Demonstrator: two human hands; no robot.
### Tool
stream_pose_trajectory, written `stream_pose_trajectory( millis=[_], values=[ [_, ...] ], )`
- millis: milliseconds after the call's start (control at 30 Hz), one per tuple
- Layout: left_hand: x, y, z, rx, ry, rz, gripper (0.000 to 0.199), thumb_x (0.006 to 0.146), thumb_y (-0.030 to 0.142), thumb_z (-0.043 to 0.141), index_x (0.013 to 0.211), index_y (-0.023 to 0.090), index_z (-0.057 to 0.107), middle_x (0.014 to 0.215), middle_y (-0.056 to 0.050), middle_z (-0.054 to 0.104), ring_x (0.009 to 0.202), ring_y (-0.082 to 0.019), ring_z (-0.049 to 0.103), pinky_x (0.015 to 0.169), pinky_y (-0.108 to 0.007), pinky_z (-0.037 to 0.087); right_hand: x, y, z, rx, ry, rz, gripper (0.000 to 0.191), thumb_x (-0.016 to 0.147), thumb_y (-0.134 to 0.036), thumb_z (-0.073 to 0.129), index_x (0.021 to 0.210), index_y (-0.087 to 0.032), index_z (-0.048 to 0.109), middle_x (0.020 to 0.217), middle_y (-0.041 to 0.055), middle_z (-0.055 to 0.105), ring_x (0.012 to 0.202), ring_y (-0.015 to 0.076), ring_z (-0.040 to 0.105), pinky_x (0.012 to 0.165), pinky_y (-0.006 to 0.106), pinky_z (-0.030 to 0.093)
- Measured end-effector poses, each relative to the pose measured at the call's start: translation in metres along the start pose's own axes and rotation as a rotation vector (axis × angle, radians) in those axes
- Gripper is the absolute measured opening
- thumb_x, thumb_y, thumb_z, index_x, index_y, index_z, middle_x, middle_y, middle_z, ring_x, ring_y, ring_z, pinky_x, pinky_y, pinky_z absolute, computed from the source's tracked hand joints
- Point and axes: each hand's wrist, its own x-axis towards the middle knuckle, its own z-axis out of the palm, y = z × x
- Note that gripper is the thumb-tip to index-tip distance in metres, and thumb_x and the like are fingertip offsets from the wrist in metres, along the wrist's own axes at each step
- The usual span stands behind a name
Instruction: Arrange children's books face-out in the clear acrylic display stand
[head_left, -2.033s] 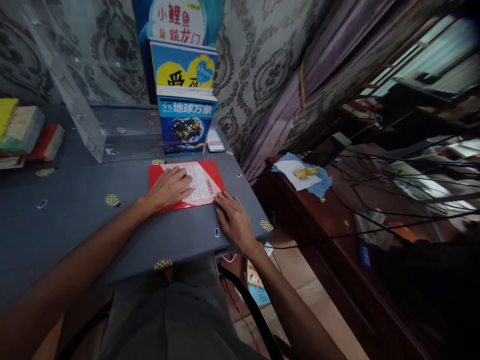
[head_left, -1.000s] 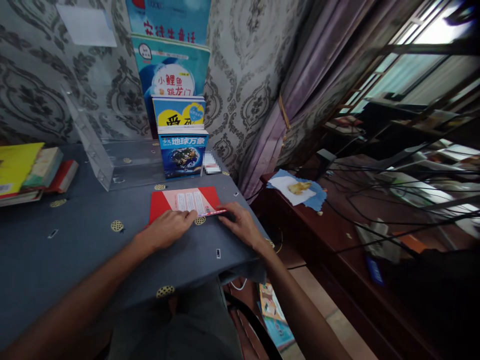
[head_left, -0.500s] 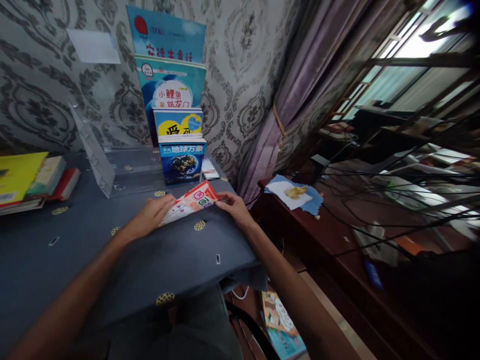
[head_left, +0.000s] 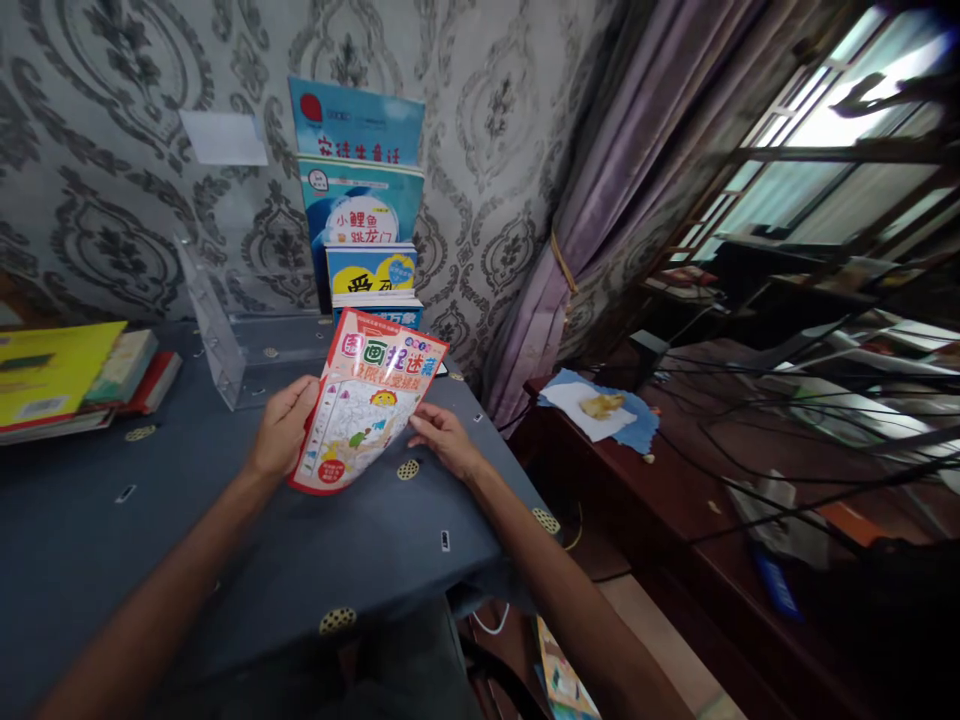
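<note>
Between my two hands is a thin picture book [head_left: 367, 400] with a red border, its cover tilted up toward me and its lower edge bowed. My left hand [head_left: 285, 425] grips its left edge, fingers closed around it. At the right edge, my right hand [head_left: 444, 437] pinches the book with thumb and fingers. Just behind it, several upright books stand in stepped rows, among them a teal book [head_left: 364, 205] and a yellow-and-blue book [head_left: 373, 272]. The picture book covers most of the blue front one [head_left: 401, 317].
A clear acrylic stand [head_left: 214, 325] is left of the upright books. Further left lies a book stack [head_left: 56, 370] on the dark cloth-covered table [head_left: 180, 530]. To the right, a brown desk [head_left: 637, 480] carries cables and a blue cloth [head_left: 637, 425]. More books [head_left: 562, 670] lie below.
Both hands have raised the picture book from a low slant near the tabletop, so its cover now faces me. The whole view has shifted slightly, with the upright books sitting lower and further right.
</note>
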Motion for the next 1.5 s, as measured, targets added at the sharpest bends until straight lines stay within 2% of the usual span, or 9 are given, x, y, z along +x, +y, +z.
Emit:
stream_pose_trajectory(
  millis=[267,533,700,833,933,1067,1167,1367,1500],
  values=[
    [-0.012,-0.019,-0.010,-0.103,0.030,-0.186,0.049,0.073,0.063,0.075,0.090,0.021,0.056,0.088,-0.004,0.075,0.086,-0.025,0.073,0.068,-0.033,0.060,-0.007,-0.016,-0.001,-0.005,0.068,0.060,0.045,0.064,-0.058,0.088,0.082,-0.021,0.068,0.062,-0.0047,0.061,0.044,0.0058,0.045,0.039,0.017,0.039],
    [-0.018,-0.045,-0.030,0.013,-0.214,-0.588,0.038,0.077,0.049,0.078,0.087,0.018,0.058,0.070,-0.002,0.071,0.059,-0.016,0.069,0.057,-0.026,0.058,-0.016,-0.017,-0.023,-0.171,0.051,0.235,0.042,0.064,-0.049,0.086,0.088,-0.017,0.072,0.061,-0.0041,0.063,0.042,0.0061,0.046,0.037,0.018,0.036],
    [-0.018,-0.049,-0.029,0.193,-0.330,-0.623,0.038,0.080,0.053,0.073,0.081,0.018,0.056,0.058,0.000,0.066,0.052,-0.016,0.068,0.050,-0.024,0.053,-0.019,-0.006,-0.041,-0.270,0.100,0.278,0.051,0.065,-0.044,0.086,0.105,-0.015,0.072,0.059,-0.0055,0.063,0.042,0.0084,0.049,0.039,0.020,0.039],
    [-0.015,-0.051,-0.032,0.337,-0.340,-0.550,0.034,0.081,0.051,0.066,0.077,0.020,0.052,0.056,0.002,0.064,0.044,-0.014,0.063,0.041,-0.021,0.042,-0.018,-0.002,-0.048,-0.330,0.105,0.262,0.052,0.071,-0.041,0.084,0.113,-0.013,0.071,0.060,-0.0042,0.065,0.045,0.0103,0.053,0.043,0.022,0.045],
    [-0.011,-0.052,-0.034,0.560,-0.317,-0.364,0.027,0.086,0.046,0.057,0.075,0.021,0.053,0.055,0.003,0.061,0.041,-0.013,0.057,0.042,-0.022,0.040,-0.016,-0.001,-0.050,-0.376,0.115,0.245,0.050,0.072,-0.040,0.083,0.112,-0.012,0.072,0.059,-0.0034,0.065,0.045,0.0114,0.055,0.043,0.022,0.046],
    [-0.005,-0.054,-0.032,0.997,-0.217,0.076,0.018,0.093,0.034,0.049,0.086,0.022,0.061,0.081,-0.004,0.071,0.076,-0.021,0.067,0.072,-0.033,0.052,-0.015,0.000,-0.050,-0.463,0.110,0.222,0.046,0.073,-0.039,0.079,0.110,-0.013,0.072,0.055,-0.0052,0.061,0.043,0.0115,0.052,0.041,0.022,0.043],
    [0.000,-0.062,-0.030,1.109,-0.239,0.265,0.017,0.096,0.031,0.049,0.097,0.022,0.063,0.109,-0.009,0.072,0.105,-0.026,0.064,0.093,-0.041,0.051,-0.015,0.000,-0.048,-0.585,0.134,0.179,0.041,0.076,-0.036,0.073,0.111,-0.014,0.073,0.055,-0.0059,0.060,0.043,0.0120,0.051,0.043,0.023,0.043],
    [0.003,-0.081,-0.035,1.166,-0.305,0.315,0.023,0.100,0.031,0.048,0.115,0.020,0.061,0.129,-0.013,0.067,0.125,-0.029,0.057,0.105,-0.046,0.046,-0.016,-0.006,-0.038,-1.127,0.362,-0.056,0.030,0.085,-0.031,0.064,0.110,-0.021,0.077,0.078,0.0038,0.075,0.072,0.0213,0.068,0.070,0.031,0.052],
    [0.005,-0.083,-0.038,1.192,-0.329,0.318,0.023,0.101,0.033,0.046,0.113,0.020,0.060,0.131,-0.014,0.065,0.127,-0.029,0.056,0.105,-0.046,0.046,-0.002,-0.009,-0.015,-1.181,0.081,-0.170,0.038,0.092,-0.024,0.056,0.127,-0.022,0.071,0.116,0.0094,0.076,0.104,0.0261,0.071,0.094,0.039,0.053]
  ],
)
